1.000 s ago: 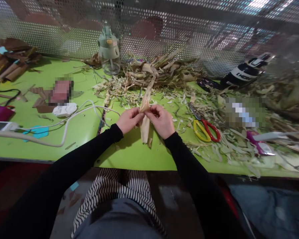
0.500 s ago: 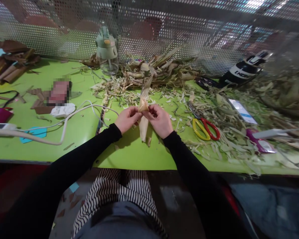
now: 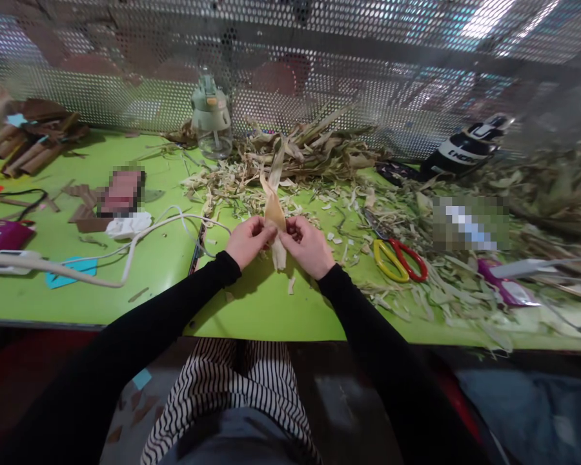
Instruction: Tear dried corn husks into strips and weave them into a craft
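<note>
A pale, dried corn husk [image 3: 274,208] stands between my hands, its split tips pointing away from me and its lower end hanging toward the table's front. My left hand [image 3: 246,243] pinches its left edge between thumb and fingers. On the opposite edge my right hand [image 3: 308,245] does the same. Scissors [image 3: 399,259] with one yellow and one red handle lie to the right of my right hand. Behind the hands, small husk scraps [image 3: 242,187] are scattered, and a heap of dry husks [image 3: 319,148] lies against the mesh.
A perforated metal panel [image 3: 271,77] rises behind the green table [image 3: 266,316]. A clear-bottomed bottle [image 3: 212,123] stands at the back; a black bottle [image 3: 458,154] leans at right. White cables [image 3: 130,255], a phone [image 3: 122,192] and brown rolls [image 3: 33,139] lie left.
The husk, folded over at the fingers before, is now opened out flatter with its tips spread. Both hands still pinch it. The whole view has shifted slightly.
</note>
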Demonstrator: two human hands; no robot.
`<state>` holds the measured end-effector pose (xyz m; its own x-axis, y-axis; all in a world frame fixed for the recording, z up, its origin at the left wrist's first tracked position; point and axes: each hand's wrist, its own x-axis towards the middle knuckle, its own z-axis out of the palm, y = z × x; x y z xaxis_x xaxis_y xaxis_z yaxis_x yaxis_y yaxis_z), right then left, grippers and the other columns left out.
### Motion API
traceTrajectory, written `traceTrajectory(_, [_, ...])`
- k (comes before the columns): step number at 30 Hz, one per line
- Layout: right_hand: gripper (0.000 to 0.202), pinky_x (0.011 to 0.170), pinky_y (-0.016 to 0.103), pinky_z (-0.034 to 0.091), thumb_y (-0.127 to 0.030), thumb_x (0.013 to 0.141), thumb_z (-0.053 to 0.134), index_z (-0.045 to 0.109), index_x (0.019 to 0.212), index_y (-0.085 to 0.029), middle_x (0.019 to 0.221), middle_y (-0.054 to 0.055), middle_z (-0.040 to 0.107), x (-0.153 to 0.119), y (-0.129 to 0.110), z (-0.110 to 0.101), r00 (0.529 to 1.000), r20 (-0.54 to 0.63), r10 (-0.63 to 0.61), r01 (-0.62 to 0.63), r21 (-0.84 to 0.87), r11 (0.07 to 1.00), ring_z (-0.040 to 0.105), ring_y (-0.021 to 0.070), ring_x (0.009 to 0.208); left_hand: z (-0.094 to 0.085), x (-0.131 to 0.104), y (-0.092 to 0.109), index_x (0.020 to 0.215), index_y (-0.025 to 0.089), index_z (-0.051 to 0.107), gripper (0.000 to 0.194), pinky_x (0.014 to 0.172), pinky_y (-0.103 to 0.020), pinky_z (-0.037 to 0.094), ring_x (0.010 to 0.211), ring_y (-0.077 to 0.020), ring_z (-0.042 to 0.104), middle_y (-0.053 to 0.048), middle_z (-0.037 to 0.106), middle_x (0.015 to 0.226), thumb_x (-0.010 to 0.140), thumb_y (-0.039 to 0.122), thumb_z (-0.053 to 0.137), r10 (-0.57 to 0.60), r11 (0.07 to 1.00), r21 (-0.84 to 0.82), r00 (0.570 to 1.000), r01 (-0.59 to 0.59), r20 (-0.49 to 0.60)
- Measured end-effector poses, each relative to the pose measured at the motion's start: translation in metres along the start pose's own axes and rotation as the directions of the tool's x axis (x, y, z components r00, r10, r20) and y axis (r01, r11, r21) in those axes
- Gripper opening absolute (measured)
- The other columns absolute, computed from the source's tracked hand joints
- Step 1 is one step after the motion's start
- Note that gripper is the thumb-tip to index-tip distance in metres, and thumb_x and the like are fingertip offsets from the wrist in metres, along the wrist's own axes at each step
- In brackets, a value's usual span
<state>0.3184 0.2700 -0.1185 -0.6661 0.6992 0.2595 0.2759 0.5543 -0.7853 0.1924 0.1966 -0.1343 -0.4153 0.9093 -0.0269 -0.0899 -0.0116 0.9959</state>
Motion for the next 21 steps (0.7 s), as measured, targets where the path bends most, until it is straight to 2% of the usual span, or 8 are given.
traceTrajectory(6, [0.031, 0.055, 0.028, 0.042, -0.034, 0.075, 0.063, 0.047, 0.096, -0.019, 0.079, 0.002, 0.062, -0.0072, -0.0056, 0.0071, 0.999, 0.007, -0.044, 0.045, -0.161, 0.986, 0.056, 0.0148, 0.061, -0.001, 0.0029, -0.0028, 0.071, 0.016, 0.047, 0.013, 0.052, -0.02, 0.043, 0.051, -0.007, 0.049, 0.004, 0.053, 0.06, 0.078, 0.019, 0.058, 0.024, 0.999, 0.033, 0.995, -0.021, -0.093])
traceTrajectory(11, [0.014, 0.055, 0.025, 0.042, -0.028, 0.081, 0.055, 0.048, 0.088, -0.018, 0.073, 0.001, 0.059, -0.0069, -0.0045, 0.0031, 0.999, -0.012, -0.049, 0.046, -0.203, 0.978, 0.054, 0.0125, 0.059, -0.0016, 0.0035, -0.002, 0.071, 0.016, 0.048, 0.012, 0.053, -0.021, 0.046, 0.052, -0.0077, 0.052, 0.004, 0.055, 0.061, 0.077, 0.018, 0.058, 0.029, 1.0, -0.006, 0.995, -0.03, -0.095])
traceTrajectory(18, [0.006, 0.054, 0.025, 0.034, -0.017, 0.083, 0.047, 0.05, 0.089, -0.016, 0.073, 0.003, 0.058, -0.0064, -0.0031, 0.0016, 0.981, -0.063, -0.185, 0.129, -0.503, 0.855, 0.05, 0.0141, 0.06, -0.0005, 0.0029, -0.0021, 0.07, 0.014, 0.049, 0.013, 0.049, -0.018, 0.046, 0.049, -0.0058, 0.052, 0.004, 0.056, 0.059, 0.074, 0.019, 0.06, 0.013, 0.998, -0.065, 0.997, -0.018, -0.075])
traceTrajectory(21, [0.008, 0.054, 0.025, 0.032, -0.023, 0.087, 0.047, 0.05, 0.086, -0.016, 0.073, 0.004, 0.057, -0.006, -0.002, 0.0027, 0.981, -0.067, -0.183, 0.117, -0.548, 0.828, 0.049, 0.0151, 0.062, -0.0006, 0.002, -0.0022, 0.07, 0.015, 0.049, 0.016, 0.049, -0.018, 0.048, 0.05, -0.0058, 0.052, 0.004, 0.056, 0.06, 0.072, 0.023, 0.063, 0.009, 0.996, -0.09, 0.999, -0.013, -0.042])
